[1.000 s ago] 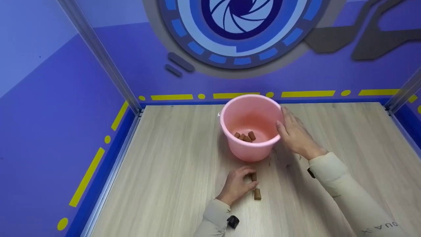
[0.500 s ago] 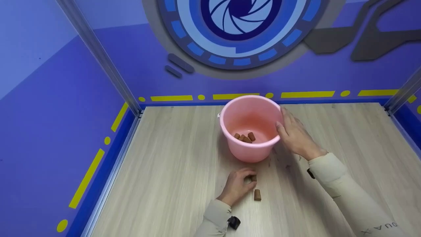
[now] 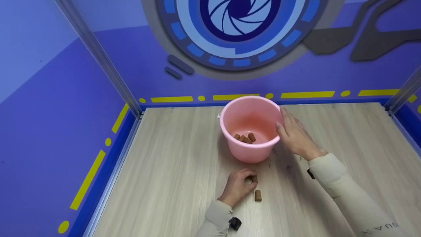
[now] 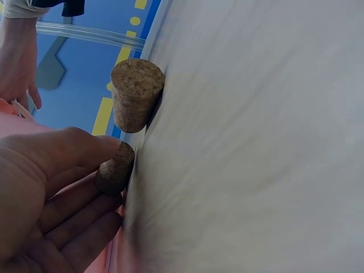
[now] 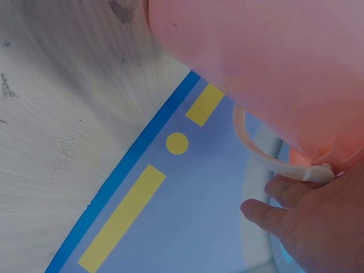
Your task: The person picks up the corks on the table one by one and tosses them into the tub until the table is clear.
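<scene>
A pink bucket (image 3: 251, 153) stands on the table, its mouth tipped toward my view, with several brown corks (image 3: 251, 137) lying at its bottom. My right hand (image 3: 297, 135) grips the bucket's right rim, thumb at the inner side and fingers along the outside. In front of the bucket, my left hand (image 3: 237, 185) pinches a cork (image 4: 116, 170) between thumb and fingers, low at the tabletop. A second loose cork (image 3: 258, 195) lies just nearer to me, apart from the hand; in the left wrist view this cork (image 4: 135, 96) shows its speckled end.
The wooden table (image 3: 171, 171) is bounded by a blue back wall (image 3: 138, 72) and a left side wall (image 3: 49, 131). The bucket's pale handle (image 5: 267, 159) hangs beside the right hand. Dark scuffs mark the tabletop right of the bucket.
</scene>
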The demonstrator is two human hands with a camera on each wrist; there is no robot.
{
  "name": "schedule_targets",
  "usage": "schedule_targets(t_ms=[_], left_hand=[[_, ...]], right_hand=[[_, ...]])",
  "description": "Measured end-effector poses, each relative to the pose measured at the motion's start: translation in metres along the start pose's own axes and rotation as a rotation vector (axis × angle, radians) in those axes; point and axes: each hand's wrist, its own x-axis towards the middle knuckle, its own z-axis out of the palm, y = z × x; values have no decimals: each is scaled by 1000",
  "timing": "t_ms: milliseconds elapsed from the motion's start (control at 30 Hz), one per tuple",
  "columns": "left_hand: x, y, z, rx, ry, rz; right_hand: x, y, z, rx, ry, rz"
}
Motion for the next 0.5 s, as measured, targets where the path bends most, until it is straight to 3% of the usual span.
schedule_targets(t_ms=[500], left_hand=[[1,4,1,0,28,5]], right_hand=[[-1,1,0,3,4,-20]])
